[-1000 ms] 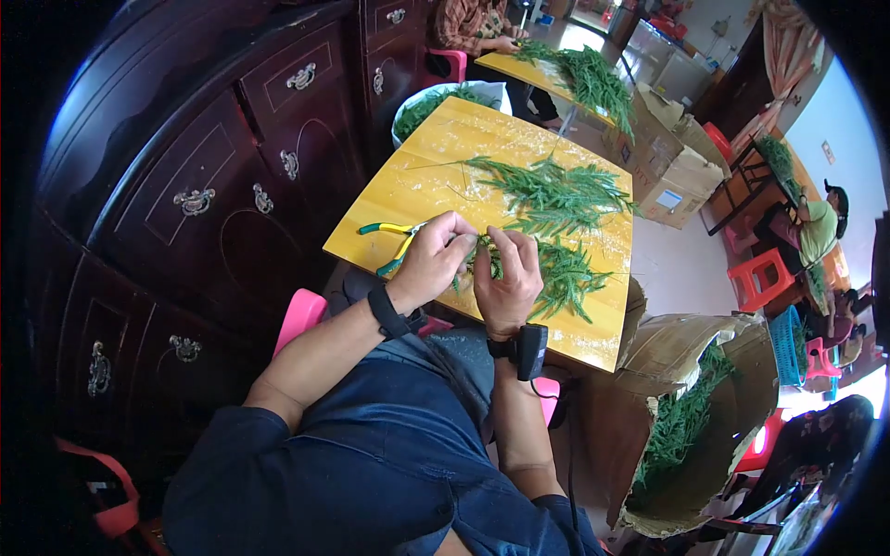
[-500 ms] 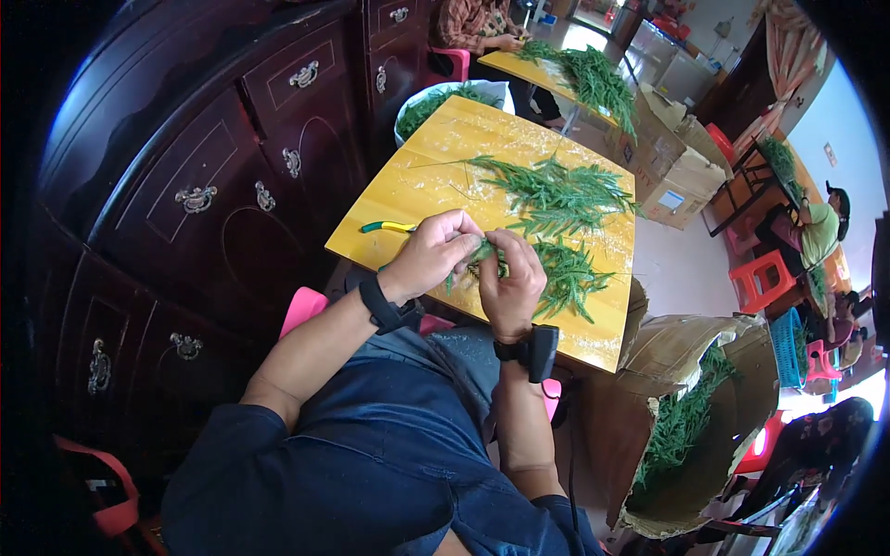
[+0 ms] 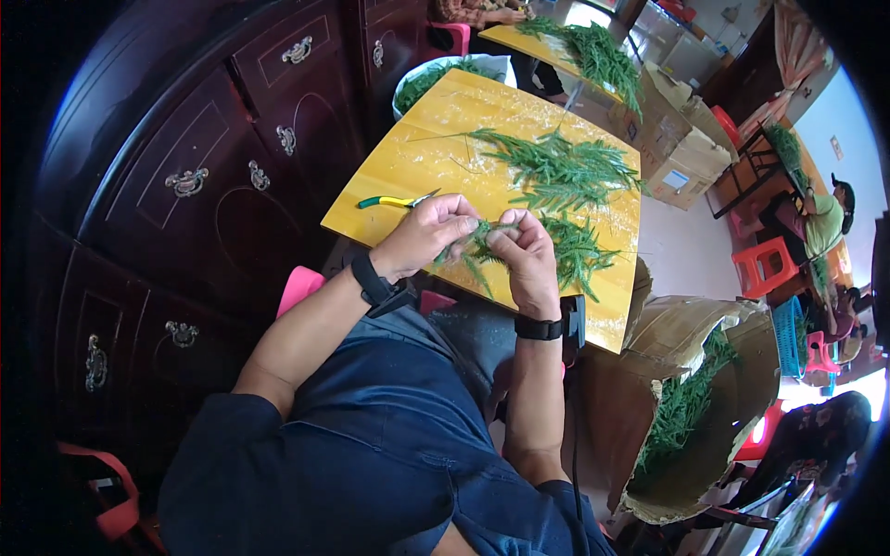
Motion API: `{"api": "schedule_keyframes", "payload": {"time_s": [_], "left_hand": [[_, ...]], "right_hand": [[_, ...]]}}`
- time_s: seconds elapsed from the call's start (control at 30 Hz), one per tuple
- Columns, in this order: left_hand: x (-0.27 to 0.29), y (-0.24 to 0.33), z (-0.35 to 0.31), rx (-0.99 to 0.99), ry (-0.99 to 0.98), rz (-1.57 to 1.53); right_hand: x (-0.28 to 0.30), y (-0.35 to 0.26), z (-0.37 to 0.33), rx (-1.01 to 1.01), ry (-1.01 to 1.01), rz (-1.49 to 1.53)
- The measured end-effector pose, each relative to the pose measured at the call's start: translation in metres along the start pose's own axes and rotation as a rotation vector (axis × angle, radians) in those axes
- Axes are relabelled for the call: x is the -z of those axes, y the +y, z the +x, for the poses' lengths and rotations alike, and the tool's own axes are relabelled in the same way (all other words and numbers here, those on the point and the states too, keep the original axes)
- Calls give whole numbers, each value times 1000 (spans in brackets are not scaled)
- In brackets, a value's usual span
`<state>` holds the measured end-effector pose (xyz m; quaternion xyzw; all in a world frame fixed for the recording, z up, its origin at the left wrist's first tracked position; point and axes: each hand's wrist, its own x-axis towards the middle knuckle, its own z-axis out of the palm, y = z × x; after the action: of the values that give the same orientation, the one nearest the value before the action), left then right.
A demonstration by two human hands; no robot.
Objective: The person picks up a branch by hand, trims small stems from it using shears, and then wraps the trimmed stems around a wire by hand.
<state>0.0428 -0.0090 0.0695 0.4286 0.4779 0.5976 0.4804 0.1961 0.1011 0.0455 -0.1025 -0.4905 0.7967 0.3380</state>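
My left hand [image 3: 428,238] and my right hand [image 3: 530,261] meet over the near edge of a yellow wooden table [image 3: 422,130]. Both are closed, pinching a feathery green sprig [image 3: 480,248] between thumbs and fingers; some of its leaves hang below. Just beyond my left hand lies a pair of pliers [image 3: 389,201] with green and yellow handles, its jaws pointing right. A pile of green sprigs [image 3: 561,171] is spread across the tabletop past my hands. More sprigs [image 3: 579,255] lie to the right of my right hand.
Dark wooden cabinets [image 3: 185,241] line the left side. An open cardboard box [image 3: 607,408] with greenery stands at the right of the table. Behind it are another carton [image 3: 691,153] and a red stool [image 3: 765,267]. Other people sit at tables farther off.
My hands have moved slightly apart, the right one shifting right and turning at the wrist. More of the sprig shows between them. The whole view has tilted a little.
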Motion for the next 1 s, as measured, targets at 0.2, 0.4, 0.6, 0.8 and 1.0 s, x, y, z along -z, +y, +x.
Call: {"api": "schedule_keyframes", "payload": {"time_s": [0.2,0.4,0.6,0.8,1.0], "left_hand": [[-25,10,-7,-686,429,1049],[-28,14,-17,-639,364,1330],[-16,-5,-2,-486,387,1240],[5,-4,6,-77,185,944],[23,-20,7,48,16,361]], "right_hand": [[-5,17,6,197,215,-161],[-8,12,5,147,259,-155],[-8,14,5,94,188,-140],[-5,13,3,184,102,-429],[-6,9,2,486,-25,-1018]]}}
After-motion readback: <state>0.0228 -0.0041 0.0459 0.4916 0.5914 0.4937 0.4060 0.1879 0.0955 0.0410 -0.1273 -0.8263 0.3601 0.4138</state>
